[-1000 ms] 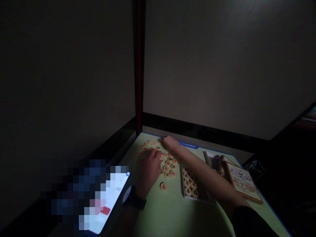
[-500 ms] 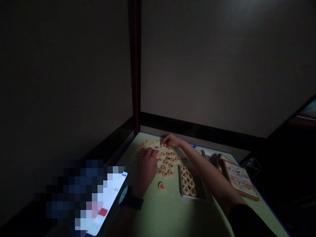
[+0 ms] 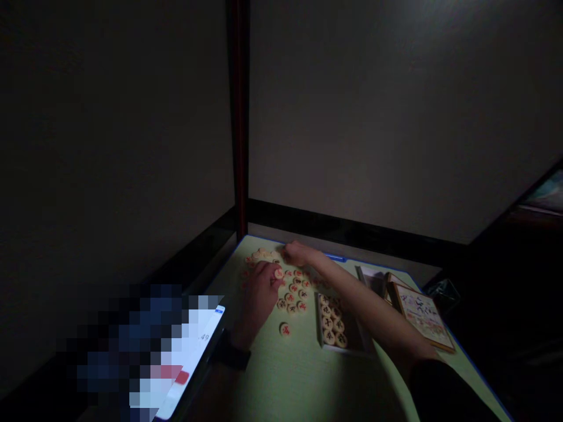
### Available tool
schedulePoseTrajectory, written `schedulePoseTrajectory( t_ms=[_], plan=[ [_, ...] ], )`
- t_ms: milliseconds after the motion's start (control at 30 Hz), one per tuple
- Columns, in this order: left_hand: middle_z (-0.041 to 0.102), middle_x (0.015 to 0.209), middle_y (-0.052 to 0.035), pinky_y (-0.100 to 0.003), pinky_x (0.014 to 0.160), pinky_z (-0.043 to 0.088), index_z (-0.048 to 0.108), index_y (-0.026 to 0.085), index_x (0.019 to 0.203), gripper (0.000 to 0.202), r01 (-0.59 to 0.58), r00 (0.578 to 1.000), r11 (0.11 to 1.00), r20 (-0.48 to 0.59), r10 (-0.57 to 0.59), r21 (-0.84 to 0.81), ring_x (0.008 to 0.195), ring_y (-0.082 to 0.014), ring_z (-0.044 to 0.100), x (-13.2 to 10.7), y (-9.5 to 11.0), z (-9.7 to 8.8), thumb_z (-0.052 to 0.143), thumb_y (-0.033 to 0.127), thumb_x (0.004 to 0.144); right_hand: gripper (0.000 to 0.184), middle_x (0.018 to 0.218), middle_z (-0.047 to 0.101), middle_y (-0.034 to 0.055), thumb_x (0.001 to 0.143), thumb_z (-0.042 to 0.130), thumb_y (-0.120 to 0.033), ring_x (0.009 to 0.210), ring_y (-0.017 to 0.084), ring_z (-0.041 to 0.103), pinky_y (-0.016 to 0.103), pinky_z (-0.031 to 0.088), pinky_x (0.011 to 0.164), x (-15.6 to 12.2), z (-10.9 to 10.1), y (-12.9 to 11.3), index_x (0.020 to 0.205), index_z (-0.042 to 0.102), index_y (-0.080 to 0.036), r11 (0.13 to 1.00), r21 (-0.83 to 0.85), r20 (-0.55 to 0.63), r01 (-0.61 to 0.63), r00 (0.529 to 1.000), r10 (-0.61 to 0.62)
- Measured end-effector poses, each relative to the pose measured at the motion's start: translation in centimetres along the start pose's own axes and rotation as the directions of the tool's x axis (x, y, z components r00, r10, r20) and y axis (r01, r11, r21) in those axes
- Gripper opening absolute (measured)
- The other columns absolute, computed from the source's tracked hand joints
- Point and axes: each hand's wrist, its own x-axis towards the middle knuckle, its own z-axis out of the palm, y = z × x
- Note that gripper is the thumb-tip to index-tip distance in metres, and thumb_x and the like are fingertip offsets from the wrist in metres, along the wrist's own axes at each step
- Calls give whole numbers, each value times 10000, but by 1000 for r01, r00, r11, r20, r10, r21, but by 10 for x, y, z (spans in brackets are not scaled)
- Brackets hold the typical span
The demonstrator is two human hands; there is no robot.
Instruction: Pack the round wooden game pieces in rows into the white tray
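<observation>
Left hand (image 3: 261,291) grip pinching red-marked piece (image 3: 278,274), beside loose pieces (image 3: 301,306) on counter (image 3: 281,375); right hand (image 3: 301,254) near far edge, too dark, cannot tell grip; box (image 3: 355,335) nearer, black-marked pieces (image 3: 328,323) along left side

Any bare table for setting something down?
Largest bare patch: the near part of the green table, bordered by the lone red-marked piece, the open box and the black wristband. A narrower strip runs between that piece and the box. Crowded: the far-left area, with scattered pieces around the left hand and near the right hand.
</observation>
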Motion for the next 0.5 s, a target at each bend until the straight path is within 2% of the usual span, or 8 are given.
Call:
schedulePoseTrajectory(
  t_ms=[133, 233, 300, 400, 500],
  plan=[
    [651, 966, -12, -265, 758, 533, 671, 197, 927, 255, 14, 1000, 997, -6, -15, -76, 785, -126, 629, 2, -2, 2, 666, 13, 751, 260, 1002, 750, 163, 803, 575, -59, 909, 233, 681, 249, 448, 712, -14, -13, -6, 1001, 739, -94, 999, -12, -54, 31, 998, -32],
    [653, 972, -17, -266, 748, 531, 674, 191, 920, 229, 0, 1000, 997, -5, -1, -72, 776, -128, 630, 3, -3, 2, 671, 34, 753, 260, 974, 746, 131, 815, 546, -52, 880, 203, 666, 241, 445, 727, -42, -25, 4, 992, 730, -101, 999, 7, -117, 33, 993, -32],
    [656, 965, -17, -275, 751, 529, 678, 191, 915, 211, -28, 1000, 998, 5, 29, -59, 763, -132, 630, 3, -2, 2, 668, 50, 758, 277, 966, 738, 90, 803, 556, -45, 854, 172, 653, 229, 445, 744, -73, -28, 14, 1005, 726, -128, 998, 40, -169, 43, 985, -36],
    [662, 965, -19, -295, 761, 527, 681, 192, 927, 185, -63, 998, 998, 24, 64, -31, 743, -139, 629, 1, 0, 2, 662, 89, 775, 285, 904, 711, 77, 737, 591, -3, 799, 159, 633, 235, 451, 741, -128, -20, 23, 943, 740, -132, 980, 165, -315, 111, 948, -54],
    [665, 988, -29, -314, 791, 524, 687, 194, 928, 164, -114, 993, 994, 39, 113, 5, 782, -159, 637, -1, 1, 2, 645, 118, 788, 297, 907, 681, 73, 710, 588, 29, 766, 149, 616, 227, 448, 698, -179, -4, 23, 892, 742, -148, 962, 247, -321, 113, 947, -29]
  ],
)
